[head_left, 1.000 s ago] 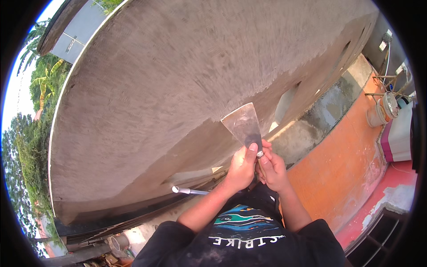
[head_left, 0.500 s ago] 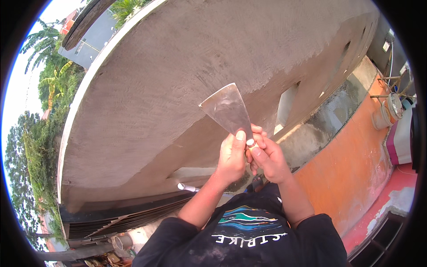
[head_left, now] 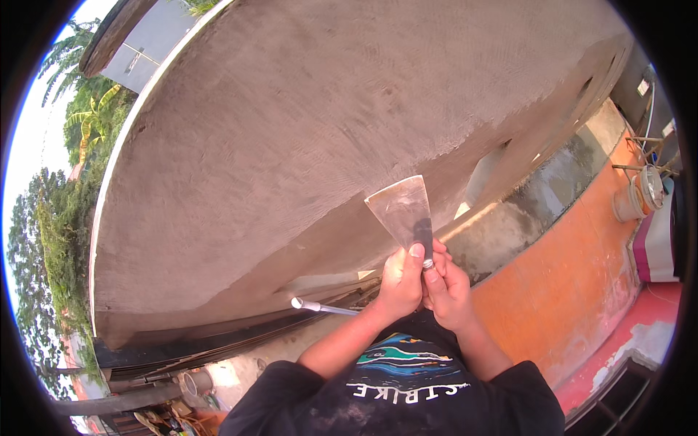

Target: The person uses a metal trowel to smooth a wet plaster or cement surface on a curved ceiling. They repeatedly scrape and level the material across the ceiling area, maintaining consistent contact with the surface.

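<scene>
A broad metal scraper [head_left: 402, 209] is held up in front of my chest, its wide edge pointing away from me. My left hand [head_left: 400, 282] is closed on it where the blade narrows, with the thumb lying on the metal. Around the handle end, my right hand [head_left: 448, 288] is closed too, and its fingers hide most of the handle. Beyond the blade stretches a grey plastered wall [head_left: 291, 138], its upper part rougher and lighter than the darker band below. The scraper appears apart from the wall.
To the left of my hands a white-ended pole [head_left: 311, 305] sticks out. Several buckets [head_left: 628, 202] stand at the right on an orange surface [head_left: 560, 269]. Dark slatted metalwork [head_left: 218, 341] runs below the wall, and trees [head_left: 62, 247] rise past its left edge.
Both hands have drawn the scraper lower and slightly right, nearer my body. The left thumb still presses on the blade. My view has shifted a little.
</scene>
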Tool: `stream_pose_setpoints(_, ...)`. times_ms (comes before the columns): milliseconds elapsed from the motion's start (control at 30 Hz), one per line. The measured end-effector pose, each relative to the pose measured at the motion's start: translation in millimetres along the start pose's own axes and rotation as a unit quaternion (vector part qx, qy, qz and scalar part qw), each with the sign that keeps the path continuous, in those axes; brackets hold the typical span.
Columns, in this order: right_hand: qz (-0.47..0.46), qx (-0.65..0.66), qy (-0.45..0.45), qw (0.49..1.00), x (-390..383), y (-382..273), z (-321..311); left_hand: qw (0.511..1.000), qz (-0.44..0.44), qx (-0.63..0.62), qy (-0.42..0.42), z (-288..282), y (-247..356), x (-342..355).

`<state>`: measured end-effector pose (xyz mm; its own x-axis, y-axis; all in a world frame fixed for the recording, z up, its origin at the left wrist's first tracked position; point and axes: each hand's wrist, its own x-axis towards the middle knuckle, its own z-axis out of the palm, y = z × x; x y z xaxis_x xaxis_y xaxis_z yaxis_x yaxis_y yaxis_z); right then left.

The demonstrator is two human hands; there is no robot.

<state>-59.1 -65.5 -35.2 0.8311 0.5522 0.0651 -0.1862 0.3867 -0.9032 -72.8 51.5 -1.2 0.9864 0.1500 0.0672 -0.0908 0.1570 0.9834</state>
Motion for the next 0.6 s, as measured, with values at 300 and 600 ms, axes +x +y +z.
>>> stream_pose_setpoints(300,-0.021,0.058,-0.061,0.996,24.2,-47.1,25.2,0.998,0.064,0.025,-0.015,-9.6,62.1,15.1)
stream_pose_setpoints(600,0.063,0.059,0.028,0.996,-19.7,-12.2,14.9,0.998,-0.032,-0.049,0.004,-0.1,2.7,-16.2)
